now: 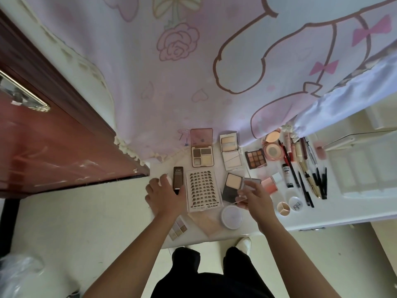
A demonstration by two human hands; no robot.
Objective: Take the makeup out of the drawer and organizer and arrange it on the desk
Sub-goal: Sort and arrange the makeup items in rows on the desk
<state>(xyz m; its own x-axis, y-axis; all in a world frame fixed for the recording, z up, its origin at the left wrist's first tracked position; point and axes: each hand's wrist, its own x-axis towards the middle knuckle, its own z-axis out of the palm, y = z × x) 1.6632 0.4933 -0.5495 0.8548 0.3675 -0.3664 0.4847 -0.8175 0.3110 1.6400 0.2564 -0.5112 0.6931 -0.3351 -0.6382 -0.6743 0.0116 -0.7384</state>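
Makeup lies spread over the white desk (335,214). My left hand (164,195) rests at the desk's left end with its thumb against a dark brown tube (178,178); something pale under its fingers is mostly hidden. Beside it lies a clear XOYO lash tray (203,191). My right hand (254,197) pinches a small clear-lidded compact (247,190) just above the desk, next to an open powder compact (233,186). Behind them sit an open eyeshadow quad (202,154), a highlighter palette (231,152) and a brown nine-pan palette (256,159).
Pencils and tubes (309,175) lie in a row at the right, by a white organizer tray (365,177). A round white jar (231,217) and small palette (178,230) sit at the front edge. A pink cartoon curtain (214,72) hangs behind; a red door (53,143) is left.
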